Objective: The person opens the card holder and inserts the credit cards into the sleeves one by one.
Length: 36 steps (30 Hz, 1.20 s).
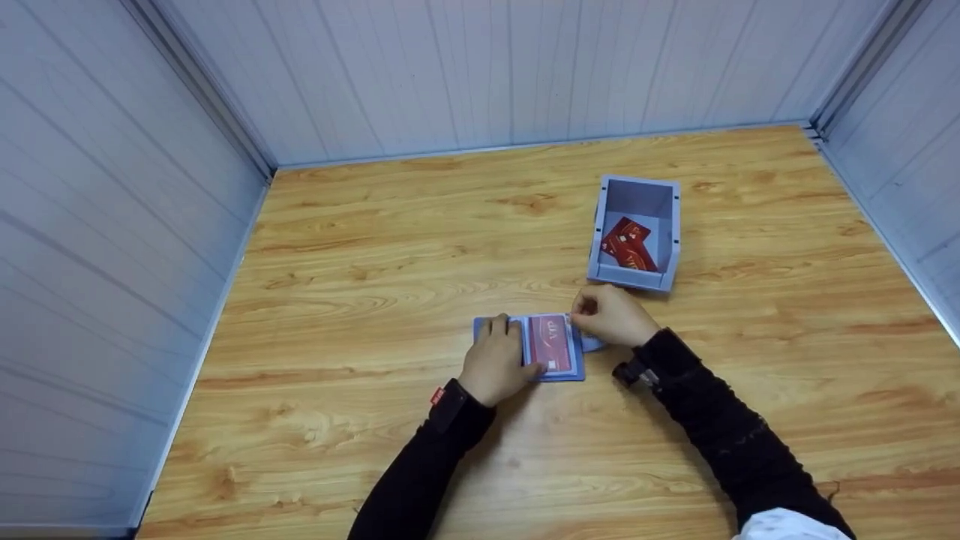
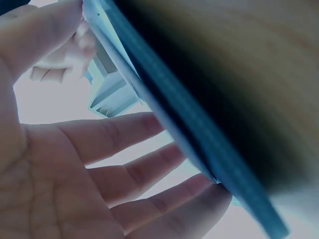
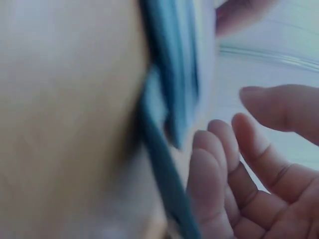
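A blue card holder (image 1: pixel 579 367) lies spread on the table, with a red VIP card (image 1: pixel 550 345) showing through a clear sleeve. My left hand (image 1: pixel 493 366) rests on its left part, fingers fairly straight at the far side and thumb over the near edge. In the left wrist view those fingers (image 2: pixel 114 137) touch the holder's edge. Beside the right edge is my right hand (image 1: pixel 616 315), fingers loosely bent. The right wrist view shows a gap between its thumb and index finger, with nothing between them. A blue tab (image 1: pixel 592 343) juts out from the holder below that hand.
Just beyond my right hand stands a grey plastic bin (image 1: pixel 630 280) holding several red cards (image 1: pixel 632 253). The wood-grain table (image 1: pixel 360 270) is bounded by white panel walls (image 1: pixel 465 75) at the back and both sides.
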{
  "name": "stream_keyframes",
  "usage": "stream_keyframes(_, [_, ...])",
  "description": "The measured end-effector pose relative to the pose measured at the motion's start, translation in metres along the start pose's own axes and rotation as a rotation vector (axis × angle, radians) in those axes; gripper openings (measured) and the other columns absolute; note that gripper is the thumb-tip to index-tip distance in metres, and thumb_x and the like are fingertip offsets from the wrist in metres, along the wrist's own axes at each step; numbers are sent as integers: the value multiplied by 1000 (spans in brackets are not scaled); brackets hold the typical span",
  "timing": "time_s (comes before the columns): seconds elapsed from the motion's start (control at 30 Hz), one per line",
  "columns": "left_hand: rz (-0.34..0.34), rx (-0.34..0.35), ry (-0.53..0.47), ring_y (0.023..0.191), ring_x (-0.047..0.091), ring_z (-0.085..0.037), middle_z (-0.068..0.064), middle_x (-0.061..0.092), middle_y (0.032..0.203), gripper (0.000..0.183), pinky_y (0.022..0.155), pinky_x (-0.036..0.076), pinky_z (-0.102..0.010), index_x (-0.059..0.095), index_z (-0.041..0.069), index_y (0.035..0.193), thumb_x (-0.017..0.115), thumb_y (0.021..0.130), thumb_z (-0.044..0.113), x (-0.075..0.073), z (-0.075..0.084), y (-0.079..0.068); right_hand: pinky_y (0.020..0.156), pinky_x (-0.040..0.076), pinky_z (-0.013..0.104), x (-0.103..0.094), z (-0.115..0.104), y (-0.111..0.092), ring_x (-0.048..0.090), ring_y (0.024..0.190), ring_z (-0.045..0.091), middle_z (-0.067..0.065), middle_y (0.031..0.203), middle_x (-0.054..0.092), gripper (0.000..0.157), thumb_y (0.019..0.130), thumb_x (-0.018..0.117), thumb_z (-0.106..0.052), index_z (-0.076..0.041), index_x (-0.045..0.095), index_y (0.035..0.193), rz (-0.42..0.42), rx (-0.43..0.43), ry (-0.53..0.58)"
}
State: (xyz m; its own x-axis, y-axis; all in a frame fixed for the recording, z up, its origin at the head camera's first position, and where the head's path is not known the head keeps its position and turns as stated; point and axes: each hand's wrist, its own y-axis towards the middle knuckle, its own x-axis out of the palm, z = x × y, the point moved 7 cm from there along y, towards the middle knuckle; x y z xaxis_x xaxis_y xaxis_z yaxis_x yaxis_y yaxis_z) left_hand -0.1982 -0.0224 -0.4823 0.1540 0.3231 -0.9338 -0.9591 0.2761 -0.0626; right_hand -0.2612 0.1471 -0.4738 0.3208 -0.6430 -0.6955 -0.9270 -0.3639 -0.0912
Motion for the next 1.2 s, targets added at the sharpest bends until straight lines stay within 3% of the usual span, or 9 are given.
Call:
stream_keyframes(0.27, [-12, 9, 10, 131, 44, -42, -25, 47, 141, 80, 100, 50, -48, 50, -8, 136, 74, 82, 46, -2, 2, 0, 75, 45, 32, -63, -4, 5, 59, 83, 23, 12, 95, 69, 16, 94, 63, -22, -7, 67, 95, 229, 38, -20])
stream_keyframes(0.43, [-11, 7, 16, 131, 44, -43, -25, 46, 141, 80, 99, 50, -49, 50, -8, 137, 74, 83, 46, -2, 2, 2, 79, 46, 40, -88, 6, 16, 61, 90, 29, 17, 102, 67, 26, 95, 57, -25, -3, 63, 107, 333, 97, -79])
stream_keyframes(0.6, [-11, -3, 13, 131, 43, -43, -24, 47, 141, 80, 99, 50, -49, 49, -7, 137, 74, 82, 45, -1, 1, 2, 88, 47, 50, -92, 18, 32, 61, 100, 38, 26, 110, 65, 40, 94, 55, -24, 5, 59, 120, 308, 136, -161])
stream_keyframes(0.8, [-18, -4, 4, 131, 44, -42, -24, 47, 141, 80, 99, 50, -48, 49, -8, 137, 74, 83, 45, 1, 1, 2, 70, 48, 47, -84, 30, 49, 62, 81, 37, 23, 89, 67, 27, 91, 56, -21, 5, 63, 96, 290, 161, -320])
stream_keyframes(0.9, [-20, -3, 0, 131, 43, -42, -24, 47, 141, 80, 100, 50, -48, 49, -8, 137, 74, 83, 46, 1, 1, 1, 69, 48, 47, -81, 37, 55, 61, 80, 36, 23, 87, 66, 25, 91, 58, -20, 5, 62, 88, 273, 204, -354])
stream_keyframes(1.2, [5, 12, 8, 128, 46, -41, -24, 49, 139, 78, 98, 51, -47, 52, -8, 134, 75, 82, 46, 0, 2, 1, 82, 53, 53, -75, 47, 68, 65, 92, 43, 30, 98, 69, 28, 89, 61, -15, 11, 67, 96, 142, 269, -463])
